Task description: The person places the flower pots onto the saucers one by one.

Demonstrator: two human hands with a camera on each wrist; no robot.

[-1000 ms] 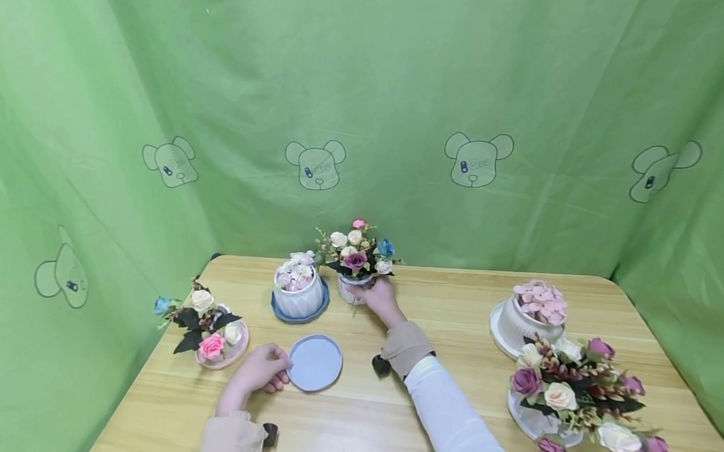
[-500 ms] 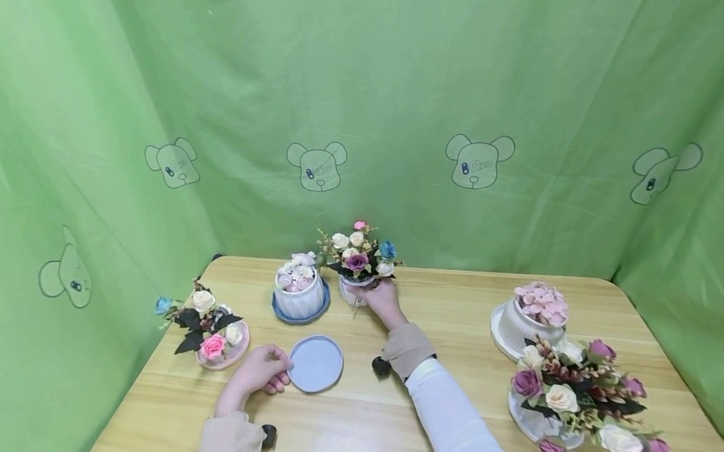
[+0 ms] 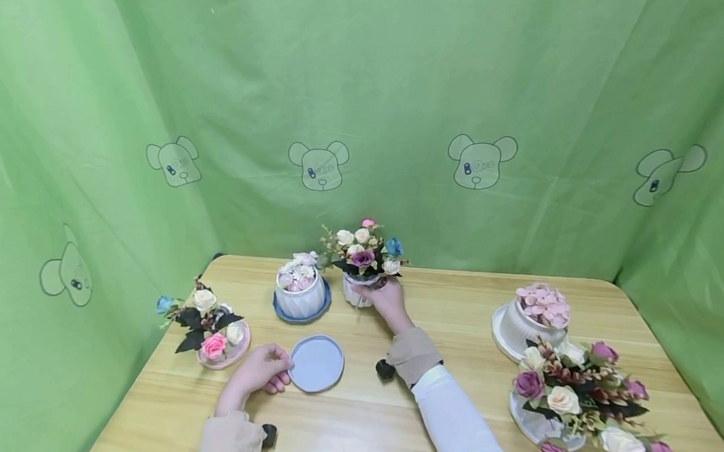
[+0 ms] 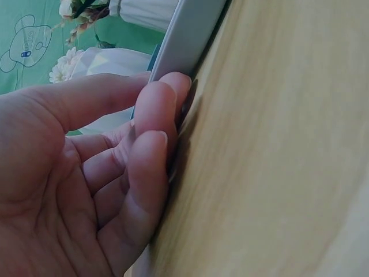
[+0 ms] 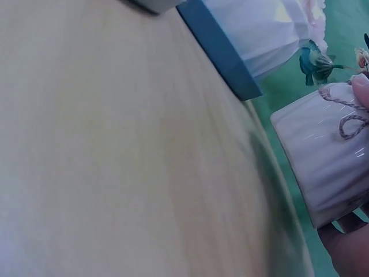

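My left hand pinches the left rim of a round grey-blue saucer lying on the table. The left wrist view shows thumb and fingertips at the edge of the saucer. With my right hand I grip a white flowerpot of mixed artificial roses near the table's back edge. Twine is tied round this pot in the right wrist view, where its base stands off the tabletop. Left of it, a white pot of pale flowers sits in a blue saucer.
At the left, a rose arrangement stands on a pink saucer. On the right are a ribbed white pot of pink flowers and a large rose arrangement over a white saucer. A green curtain hangs behind the table.
My right hand and the flowerpot have moved slightly to the right and a little up. The left hand and the grey-blue saucer stay in place.
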